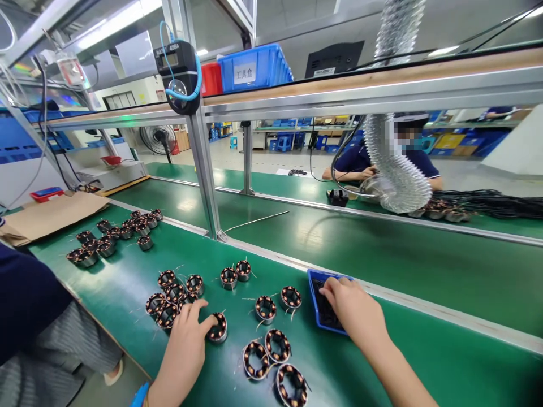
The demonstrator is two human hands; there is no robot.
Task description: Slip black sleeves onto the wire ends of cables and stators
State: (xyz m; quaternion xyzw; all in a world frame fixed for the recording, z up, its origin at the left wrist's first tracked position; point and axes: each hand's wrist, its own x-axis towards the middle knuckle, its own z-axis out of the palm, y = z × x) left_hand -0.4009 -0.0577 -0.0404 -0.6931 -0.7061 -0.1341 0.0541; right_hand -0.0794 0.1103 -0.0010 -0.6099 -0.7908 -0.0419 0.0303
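The largest thing before me is the green table (pixel 339 364), and above it rises the metal frame (pixel 204 169) with a shelf. From the lower right my right arm reaches forward; my right hand (pixel 354 308) is bent down at the wrist, its fingertips gathered together above the black pieces. Whether they pinch one, I cannot tell. My left hand (pixel 183 336) is well apart from it, palm down, the thumb separated from the forefinger; the other fingers bend over the edge of a cluster of copper-wound rings (pixel 175 293), and the thumb lies against a single ring (pixel 219 332) at its right. More such rings are standing between my two hands, three of them nearest to me.

On the shelf is a blue bin (pixel 271 65), with a white label (pixel 245 73) that reads 工具盒. A smaller black device (pixel 180 73) hangs on the post; I can read "498A", but the letters before it are not clear. Smaller still is the blue tray (pixel 311 285), which contains the small black pieces (pixel 323 314).
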